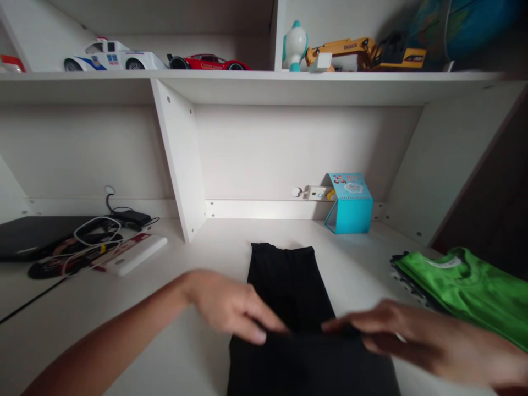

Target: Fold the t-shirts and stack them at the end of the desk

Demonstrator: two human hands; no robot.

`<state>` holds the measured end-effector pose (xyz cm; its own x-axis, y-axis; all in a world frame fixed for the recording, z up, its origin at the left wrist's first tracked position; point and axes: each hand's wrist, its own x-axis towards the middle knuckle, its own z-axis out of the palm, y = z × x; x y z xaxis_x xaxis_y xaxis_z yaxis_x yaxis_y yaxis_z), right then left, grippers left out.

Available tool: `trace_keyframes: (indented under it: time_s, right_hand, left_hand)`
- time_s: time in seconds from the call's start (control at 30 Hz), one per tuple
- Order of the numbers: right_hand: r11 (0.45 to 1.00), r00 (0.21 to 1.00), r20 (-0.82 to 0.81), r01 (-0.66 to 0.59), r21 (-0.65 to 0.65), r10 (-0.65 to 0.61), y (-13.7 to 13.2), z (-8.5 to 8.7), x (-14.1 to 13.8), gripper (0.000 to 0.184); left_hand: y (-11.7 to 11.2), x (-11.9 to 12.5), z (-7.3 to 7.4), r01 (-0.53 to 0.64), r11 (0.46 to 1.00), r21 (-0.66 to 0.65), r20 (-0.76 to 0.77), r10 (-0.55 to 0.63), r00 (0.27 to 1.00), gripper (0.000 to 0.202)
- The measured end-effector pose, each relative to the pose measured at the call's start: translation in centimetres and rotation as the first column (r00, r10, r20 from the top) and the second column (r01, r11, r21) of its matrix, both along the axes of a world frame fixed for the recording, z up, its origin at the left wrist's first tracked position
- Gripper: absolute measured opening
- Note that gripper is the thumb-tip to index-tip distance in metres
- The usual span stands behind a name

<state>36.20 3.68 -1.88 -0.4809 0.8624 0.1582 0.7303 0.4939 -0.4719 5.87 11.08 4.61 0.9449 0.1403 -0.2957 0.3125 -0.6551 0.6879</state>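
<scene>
A black garment (284,275) lies lengthwise on the white desk, its narrower end toward the back wall. Across its nearer part runs a fold edge, with a wider layer of the same black cloth in front. My left hand (229,305) comes in from the left, its thumb and index finger at that edge, closed on the cloth. From the right, my right hand (416,335) pinches the other side of the same edge between thumb and fingers. Both hands are somewhat blurred, and their fingertips partly hide the cloth. Whether the garment is trousers or a top, I cannot tell.
Folded clothes with a green T-shirt (487,286) on top lie at the right. A blue desk calendar (353,214) stands at the back by a power socket (317,193). Cables (93,242), a white-and-red box (136,253) and a black laptop (33,236) occupy the left. Toys line the shelf (231,75) above.
</scene>
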Motion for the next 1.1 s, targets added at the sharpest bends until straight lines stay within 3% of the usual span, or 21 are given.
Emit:
trace_keyframes:
  time_s: [0.03,0.1,0.17,0.27,0.33,0.5,0.57,0.7,0.8,0.87,0.97,1.03,1.1]
  right_hand:
    - [0.963,0.991,0.000,-0.134,-0.232,0.137,3.5,1.2,0.1,0.033]
    - [0.921,0.986,-0.099,-0.162,-0.353,0.136,10.4,2.4,0.2,0.035]
    - [0.886,0.994,-0.101,-0.079,-0.457,0.037,16.0,1.7,0.2,0.035]
    - [0.874,0.997,-0.059,0.016,-0.485,-0.050,20.9,-0.9,0.6,0.030]
    - [0.878,0.998,-0.039,0.020,-0.479,-0.044,22.2,-2.2,1.1,0.027]
    - [0.923,0.999,0.008,0.049,-0.382,-0.050,23.5,-2.7,2.7,0.026]
    - [0.942,0.993,0.074,0.114,-0.316,-0.095,24.3,-3.3,3.1,0.024]
    - [0.956,0.959,0.231,0.211,-0.203,-0.163,24.9,-5.6,3.1,0.022]
    - [0.961,0.939,0.294,0.229,-0.154,-0.177,24.3,-6.7,2.5,0.023]
    - [0.964,0.931,0.305,0.242,-0.111,-0.199,23.7,-6.6,1.9,0.023]
    - [0.966,0.932,0.267,0.258,-0.018,-0.244,22.9,-4.6,1.5,0.022]
    - [0.955,0.934,0.201,0.285,0.079,-0.296,22.0,-2.0,1.6,0.017]
    - [0.922,0.928,0.106,0.331,0.201,-0.357,20.7,1.3,1.9,0.013]
  left_hand:
    - [3.0,0.8,0.2,-0.047,0.996,-0.080,0.003,0.047,0.999,0.035]
    - [9.1,2.1,-0.8,-0.199,0.967,-0.159,0.002,0.201,0.979,0.037]
    - [14.4,3.1,-3.2,-0.401,0.897,-0.184,-0.077,0.394,0.916,0.042]
    - [19.4,4.0,-6.6,-0.567,0.820,-0.078,-0.149,0.553,0.820,0.045]
    - [21.0,4.2,-7.7,-0.554,0.830,-0.064,-0.133,0.543,0.829,0.041]
    - [22.7,3.8,-7.2,-0.446,0.879,-0.165,-0.025,0.449,0.893,0.036]
    - [23.3,3.8,-7.7,-0.495,0.868,-0.042,0.000,0.495,0.869,0.033]
    - [23.6,3.7,-10.4,-0.556,0.763,0.329,0.002,0.588,0.809,0.036]
    - [23.0,3.3,-12.0,-0.543,0.728,0.420,0.053,0.577,0.815,0.031]
    - [22.4,3.1,-12.3,-0.543,0.707,0.452,0.070,0.579,0.812,0.024]
    - [21.6,3.2,-10.9,-0.536,0.689,0.488,0.076,0.578,0.812,0.018]
    - [20.9,3.3,-8.6,-0.552,0.671,0.495,0.158,0.555,0.817,0.017]
    - [19.8,3.3,-5.3,-0.606,0.645,0.465,0.326,0.511,0.795,0.020]
